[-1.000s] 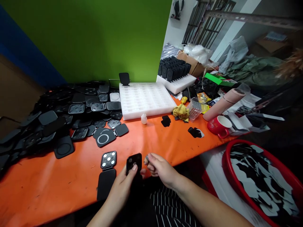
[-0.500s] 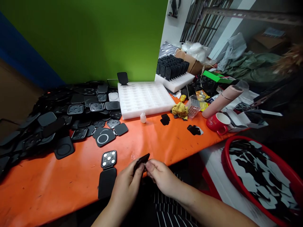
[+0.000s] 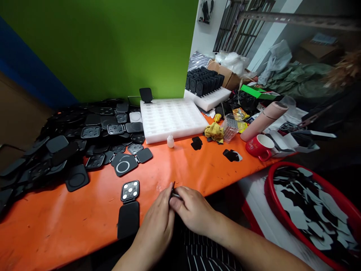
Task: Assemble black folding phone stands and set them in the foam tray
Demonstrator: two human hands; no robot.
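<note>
Head view: I see my left hand (image 3: pixel 158 222) and right hand (image 3: pixel 191 210) pinching a thin black hinged plate (image 3: pixel 172 191) at the orange table (image 3: pixel 70 222) edge; I judge it light, stiff, best edge-held.

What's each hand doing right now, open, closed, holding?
Left hand: closed on a small black part, mostly hidden.
Right hand: closed, pinching the same part.
</note>
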